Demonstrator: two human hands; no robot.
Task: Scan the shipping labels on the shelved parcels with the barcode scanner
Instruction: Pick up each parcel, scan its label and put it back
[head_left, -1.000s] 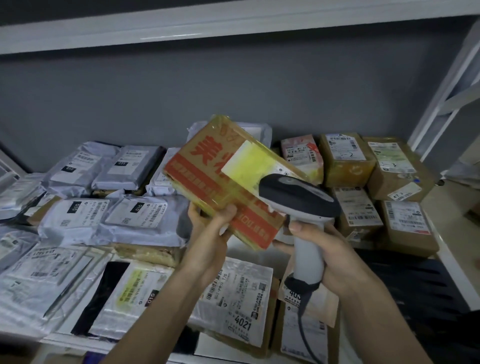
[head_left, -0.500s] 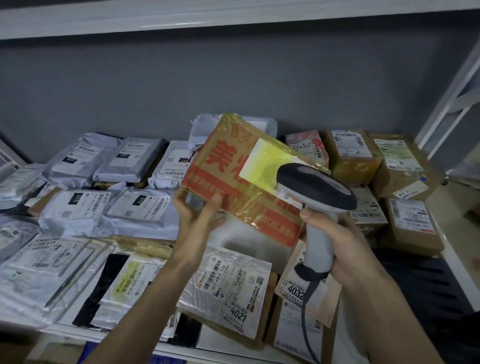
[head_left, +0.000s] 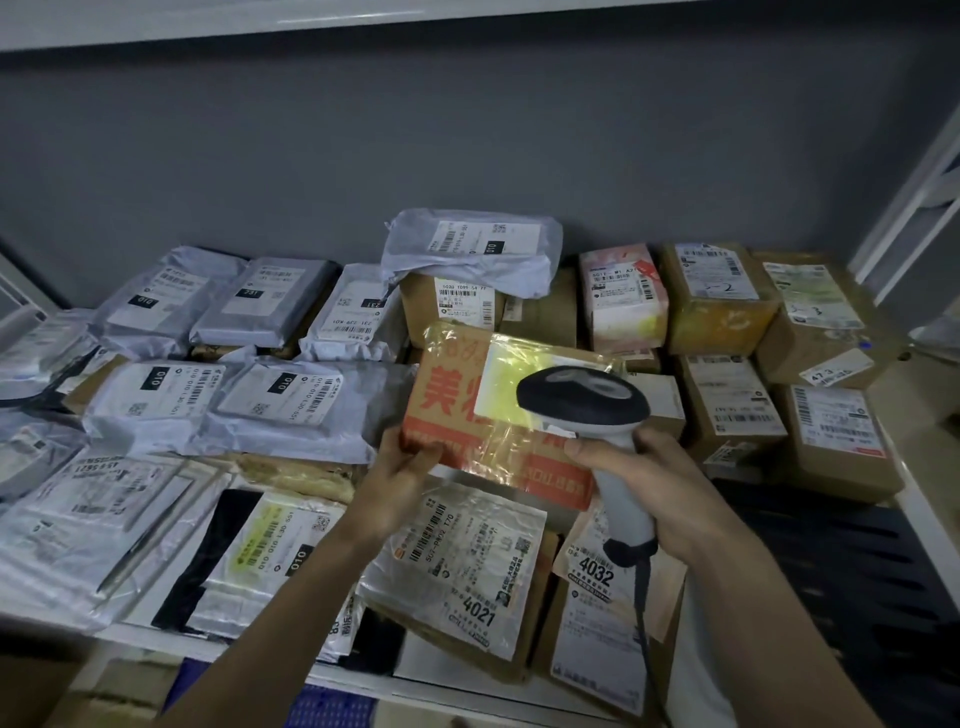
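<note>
A flat brown box with red print (head_left: 457, 415), wrapped in clear tape, is tilted toward me just above the shelved parcels. My left hand (head_left: 400, 478) grips its lower left corner. Its label (head_left: 506, 387) glows yellow-green under the scanner's light. My right hand (head_left: 649, 478) grips the white handle of the barcode scanner (head_left: 582, 400), whose dark head points at that label and hides part of it. The scanner's cable hangs down past my wrist.
Grey mailer bags (head_left: 280, 400) cover the shelf's left half. Brown cartons (head_left: 727, 405) are stacked at the right. Parcels marked 4021 (head_left: 467, 566) and 4032 (head_left: 597, 587) lie under my hands. A white shelf post (head_left: 914, 208) rises at the far right, and another shelf board runs overhead.
The box came down from its raised position to just above the parcels and tilted flatter. The scanner followed it down, its light still on the label.
</note>
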